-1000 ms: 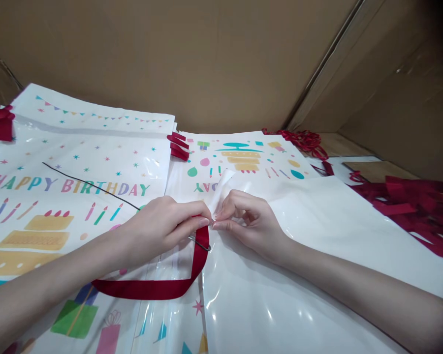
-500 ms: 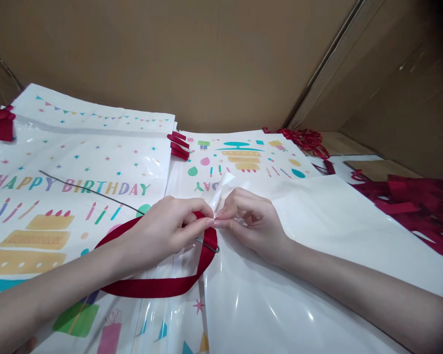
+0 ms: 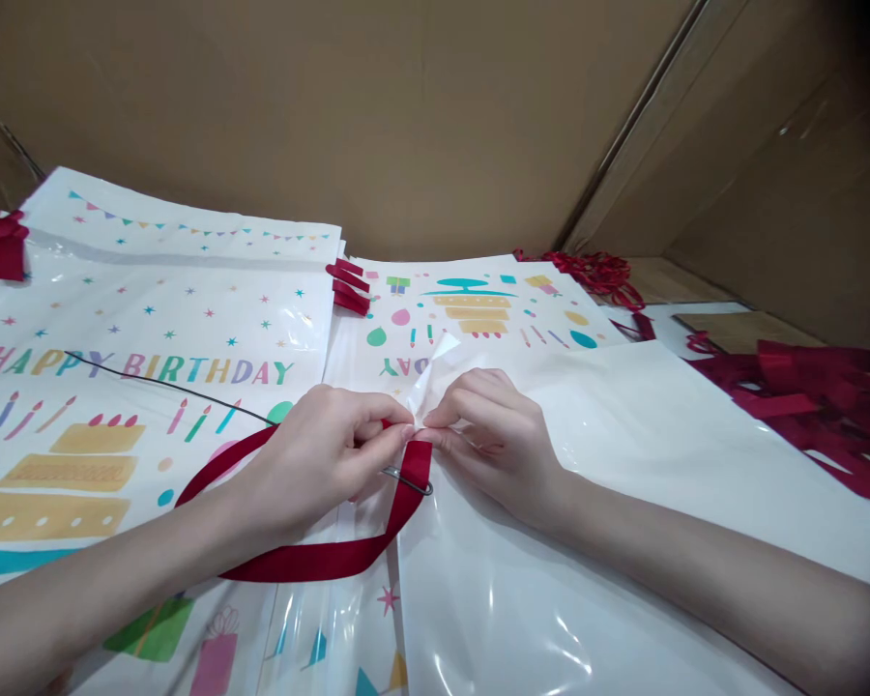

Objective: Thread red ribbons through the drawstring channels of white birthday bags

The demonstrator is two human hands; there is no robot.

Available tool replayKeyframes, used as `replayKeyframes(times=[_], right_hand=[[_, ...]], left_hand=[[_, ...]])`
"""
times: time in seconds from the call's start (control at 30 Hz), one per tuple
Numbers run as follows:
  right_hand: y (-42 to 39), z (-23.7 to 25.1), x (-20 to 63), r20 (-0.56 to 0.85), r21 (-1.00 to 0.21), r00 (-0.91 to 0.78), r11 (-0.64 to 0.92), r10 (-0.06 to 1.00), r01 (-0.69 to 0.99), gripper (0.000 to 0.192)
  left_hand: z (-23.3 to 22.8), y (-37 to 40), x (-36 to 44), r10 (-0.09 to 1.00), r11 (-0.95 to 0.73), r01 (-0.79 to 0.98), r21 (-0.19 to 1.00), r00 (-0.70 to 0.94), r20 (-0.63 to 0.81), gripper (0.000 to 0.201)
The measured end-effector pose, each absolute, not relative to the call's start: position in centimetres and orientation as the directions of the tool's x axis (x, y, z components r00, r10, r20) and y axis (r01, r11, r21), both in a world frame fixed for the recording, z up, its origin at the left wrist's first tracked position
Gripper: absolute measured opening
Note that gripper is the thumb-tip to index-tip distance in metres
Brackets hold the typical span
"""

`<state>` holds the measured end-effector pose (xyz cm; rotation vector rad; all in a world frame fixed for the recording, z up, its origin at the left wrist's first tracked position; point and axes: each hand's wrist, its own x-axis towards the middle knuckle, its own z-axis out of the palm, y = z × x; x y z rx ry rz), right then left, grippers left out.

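- Showing the head view, the only one: both hands meet at mid-frame over a glossy white plastic bag (image 3: 623, 464) lying flat on the worktop.
- Left hand (image 3: 319, 459): its grip is closed, thumb and forefinger pinched on a dark red ribbon (image 3: 319, 559) where it meets the bag's corner; a thin wire hook (image 3: 406, 478) pokes out just below the fingertips, its long black shaft (image 3: 166, 382) trailing left across the printed sheets.
- Right hand (image 3: 500, 435): its grip is likewise closed, pinching the bag's folded top corner (image 3: 431, 372), fingertips touching those of the left hand.
- Handling, as a judgement: the film looks light, limp and slippery, likely to crease or slide, so it is best taken at the folded corner or hem; the ribbon looks soft and flat, easy to pinch near its end; the wire appears stiff but thin.
- Writing: the printed bag (image 3: 152, 319) on the left reads "HAPPY BIRTHDAY" in pastel capitals above cakes and candles; the stack behind (image 3: 478, 300) shows the same print upside down, only "DAY" exposed. No brand name is legible.
- Surroundings: loose red ribbons (image 3: 819, 396) lie at right; cardboard walls (image 3: 406, 106) enclose the worktop.
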<state>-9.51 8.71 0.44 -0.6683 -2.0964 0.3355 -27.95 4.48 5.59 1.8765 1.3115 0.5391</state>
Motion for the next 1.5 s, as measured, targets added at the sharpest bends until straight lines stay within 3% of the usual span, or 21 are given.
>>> replayKeyframes(times=[0.37,0.73,1.07,1.2,1.5], right_hand=[[8.5,0.6,-9.6,0.737,-0.359,-0.430,0.842,0.520,0.403,0.030],[8.4,0.7,-9.6,0.733,-0.342,-0.434,0.836,0.523,0.429,0.033],[8.3,0.7,-9.8,0.753,-0.327,-0.429,0.850,0.499,0.414,0.023],[8.2,0.7,-9.8,0.747,-0.324,-0.446,0.856,0.493,0.403,0.015],[8.4,0.3,-9.8,0.742,-0.314,-0.478,0.874,0.470,0.372,0.020]], left_hand=[[5.6,4.3,-27.9,0.936,-0.232,0.622,0.748,0.352,-0.002,0.024],[5.1,4.4,-28.0,0.936,-0.313,0.680,0.663,0.338,0.095,0.023],[4.6,4.5,-27.9,0.954,-0.170,0.613,0.772,0.299,-0.028,0.023],[4.4,4.5,-27.8,0.954,-0.169,0.611,0.773,0.299,-0.027,0.020],[4.1,4.8,-27.9,0.950,-0.175,0.626,0.760,0.311,-0.037,0.018]])
